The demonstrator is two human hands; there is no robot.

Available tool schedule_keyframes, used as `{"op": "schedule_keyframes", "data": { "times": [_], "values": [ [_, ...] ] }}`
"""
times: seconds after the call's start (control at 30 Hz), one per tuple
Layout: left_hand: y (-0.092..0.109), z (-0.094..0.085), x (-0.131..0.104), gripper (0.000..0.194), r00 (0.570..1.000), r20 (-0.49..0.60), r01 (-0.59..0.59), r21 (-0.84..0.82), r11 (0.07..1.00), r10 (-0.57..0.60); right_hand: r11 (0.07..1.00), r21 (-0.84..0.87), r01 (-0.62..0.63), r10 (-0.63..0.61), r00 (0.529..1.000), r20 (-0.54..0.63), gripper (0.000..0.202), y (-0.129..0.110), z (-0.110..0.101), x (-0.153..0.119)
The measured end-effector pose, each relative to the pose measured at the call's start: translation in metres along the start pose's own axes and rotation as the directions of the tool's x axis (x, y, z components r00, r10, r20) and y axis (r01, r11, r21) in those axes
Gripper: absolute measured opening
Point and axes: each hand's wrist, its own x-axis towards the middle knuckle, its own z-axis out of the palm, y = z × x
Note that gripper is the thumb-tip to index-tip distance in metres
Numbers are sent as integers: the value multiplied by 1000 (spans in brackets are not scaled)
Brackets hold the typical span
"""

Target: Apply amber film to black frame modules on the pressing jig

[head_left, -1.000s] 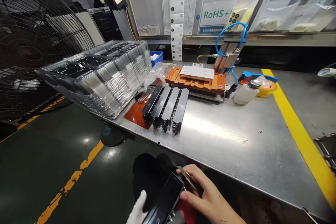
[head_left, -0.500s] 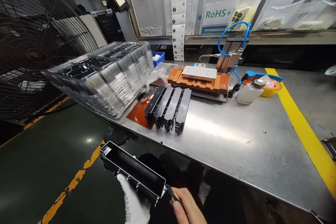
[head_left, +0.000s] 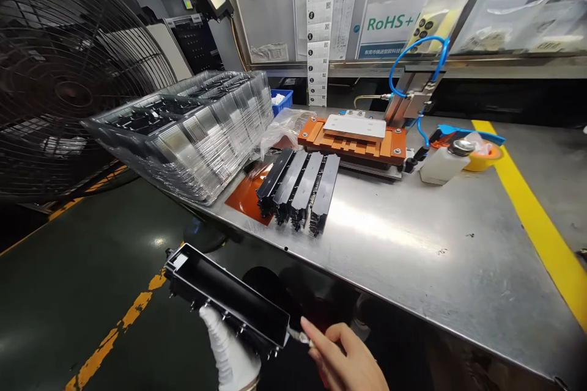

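Note:
A long black open housing [head_left: 229, 293] with a pale rim hangs in front of the bench, tilted down to the right. My left hand [head_left: 227, 348], in a white glove, holds it from below. My bare right hand [head_left: 346, 354] pinches a small slender tool [head_left: 300, 336], whose tip is at the housing's lower right end. The tool's exact shape is blurred. Several similar black parts [head_left: 300, 186] lie side by side on the bench, partly over an orange sheet [head_left: 245, 198].
Stacked clear trays [head_left: 211, 140] stand at the bench's left, beside a large fan [head_left: 68, 85]. An orange fixture [head_left: 351, 140] with a blue hose, a white bottle [head_left: 443, 165] and a yellow tape roll [head_left: 486, 160] are further back. The metal bench edge [head_left: 367, 290] runs before me.
The housing's left end has shifted slightly left. My right hand has moved a little right and its fingers are now more extended around the tool. The bench view has shifted slightly right.

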Motion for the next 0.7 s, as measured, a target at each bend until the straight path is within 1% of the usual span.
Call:
{"op": "schedule_keyframes", "data": {
  "times": [0.07, 0.1, 0.17, 0.23, 0.33, 0.4, 0.47, 0.53, 0.6, 0.67, 0.7],
  "values": [
    [-1, 0, -1, 58, 1000, -8, -22, 12, 1000, 22, 999, 44, -4, 3, 1000, 28, 41, 3, -2, 1],
    [-2, -2, 0, 58, 999, 18, -38, 26, 999, 38, 998, 57, 11, -14, 999, 46, 40, 4, -3, 1],
    [-5, -10, 7, 59, 994, 103, -54, 48, 997, 48, 998, 53, 46, -50, 997, 67, 38, 3, -3, 0],
    [-7, -17, 13, 58, 984, 173, -54, 52, 997, 44, 998, 40, 46, -49, 997, 64, 37, 2, -2, -1],
    [-3, -21, 17, 54, 969, 246, -17, -2, 1000, 17, 998, 58, -41, 38, 998, 49, 39, 7, 1, 1],
    [2, -18, 15, 56, 941, 337, 22, -43, 999, -7, 986, 104, -132, 125, 990, 71, 40, 16, 1, 4],
    [7, -16, 13, 59, 900, 436, 39, -42, 998, -17, 951, 183, -248, 227, 965, 129, 41, 26, -3, 8],
    [9, -16, 13, 62, 868, 496, 31, 14, 999, -34, 881, 292, -372, 314, 922, 226, 40, 31, -9, 12],
    [8, -23, 15, 58, 864, 496, 35, 109, 993, -85, 802, 390, -451, 346, 885, 313, 37, 31, -19, 17],
    [5, -34, 19, 49, 866, 463, 88, 227, 970, -186, 764, 452, -462, 321, 878, 354, 35, 28, -29, 25],
    [3, -41, 21, 46, 860, 444, 127, 289, 949, -250, 769, 461, -443, 297, 886, 357, 34, 26, -33, 29]
  ]
}}
